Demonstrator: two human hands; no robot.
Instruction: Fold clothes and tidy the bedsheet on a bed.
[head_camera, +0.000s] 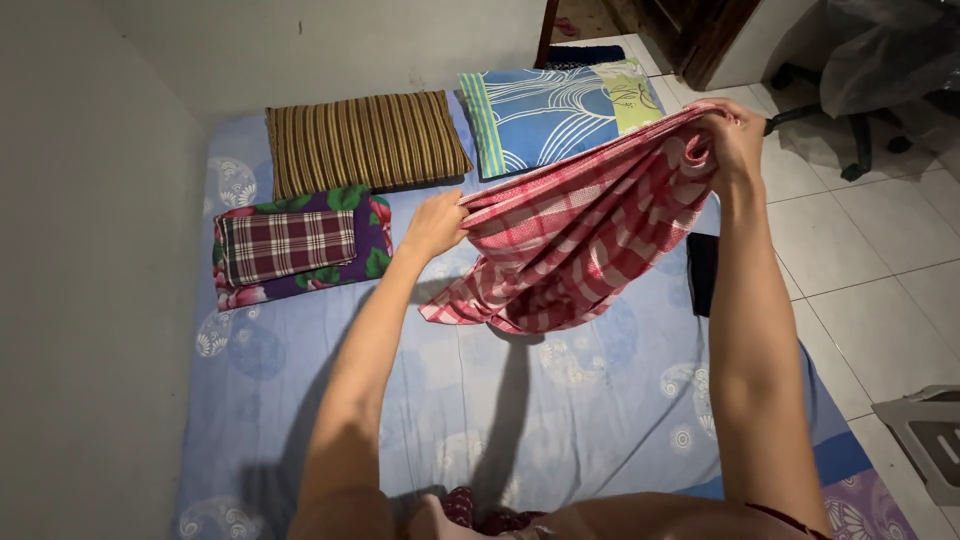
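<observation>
My left hand (435, 222) and right hand (735, 135) each clench the checked cloth (580, 235), stretched between them, sagging above the bed (560, 420).

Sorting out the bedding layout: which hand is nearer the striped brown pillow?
Left. The left hand grips the red checked cloth just below the striped brown pillow; the right hand is far to its right.

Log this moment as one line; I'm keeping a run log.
left hand: grips red checked cloth | right hand: grips its other end, raised | cloth: hangs above blue mattress
</observation>
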